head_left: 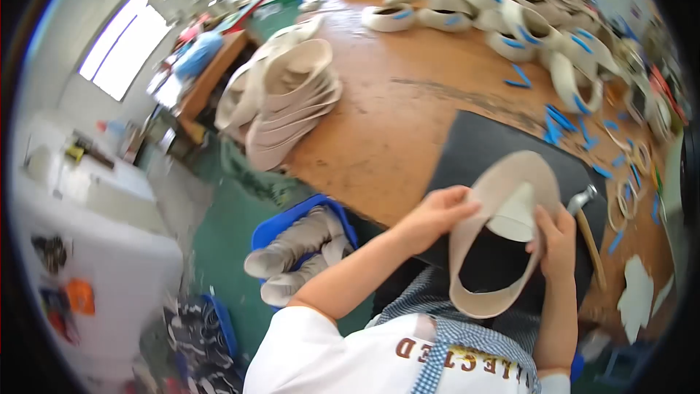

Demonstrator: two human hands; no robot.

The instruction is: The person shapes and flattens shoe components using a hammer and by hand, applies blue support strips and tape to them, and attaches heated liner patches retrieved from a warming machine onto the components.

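Note:
A beige oval shoe upper (477, 299) with a wide opening is held over the black mat (467, 146). My left hand (436, 213) pinches its left edge, thumb on the outer face. On the right side my right hand (555, 239) grips the other edge, its fingers partly behind the material. A pale curved lining piece (515, 215) shows inside the upper between both hands. Just right of my right hand, a hammer (592, 248) with a wooden handle and metal head lies at the mat's edge.
Stacked beige uppers (292, 102) stand at the wooden table's (364, 153) left edge. White uppers with blue strips (510, 36) crowd the back right. Blue scraps (558, 120) and beige rings (627, 197) lie on the right. A blue basket (262, 232) of rolled pieces sits below left.

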